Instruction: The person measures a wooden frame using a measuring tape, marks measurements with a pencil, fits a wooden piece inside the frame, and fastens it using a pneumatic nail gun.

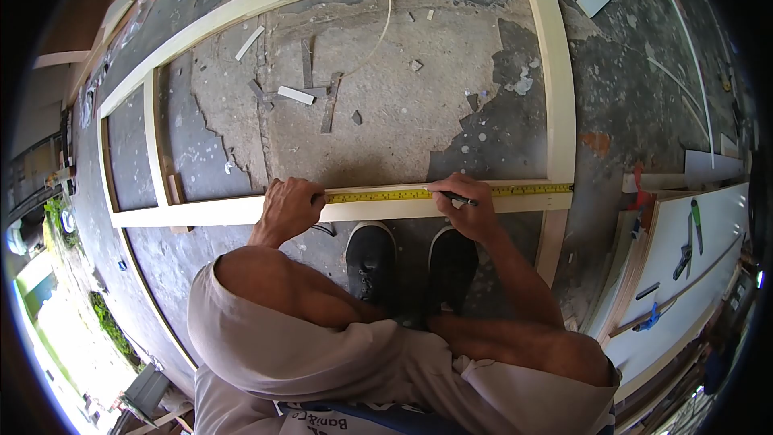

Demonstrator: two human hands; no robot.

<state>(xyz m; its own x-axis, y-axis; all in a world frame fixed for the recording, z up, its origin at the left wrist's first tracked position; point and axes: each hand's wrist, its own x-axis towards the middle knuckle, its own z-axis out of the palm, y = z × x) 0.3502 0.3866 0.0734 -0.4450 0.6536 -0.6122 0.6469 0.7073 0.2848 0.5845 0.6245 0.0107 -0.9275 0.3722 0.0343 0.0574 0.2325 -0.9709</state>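
A yellow tape measure (378, 195) is pulled out along the near rail of a pale wooden frame (217, 211). Its far end reaches the frame's right corner. My left hand (291, 203) is closed around the tape at the left, hiding most of what lies in its grip. Between the fingers of my right hand (471, 200) is a dark pen (460, 197), held over the rail. That hand's fingertips touch the tape and wood, partly covering the yellow blade. Whether the pen's tip touches the wood cannot be made out.
Offcuts, among them a white strip (295, 95), lie on the patchy floor (346, 145) inside the frame. At right, a white panel (684, 258) carries a green-handled tool (696, 224) and a blue clamp (646, 321). My dark shoes (371, 262) stand close behind the near rail.
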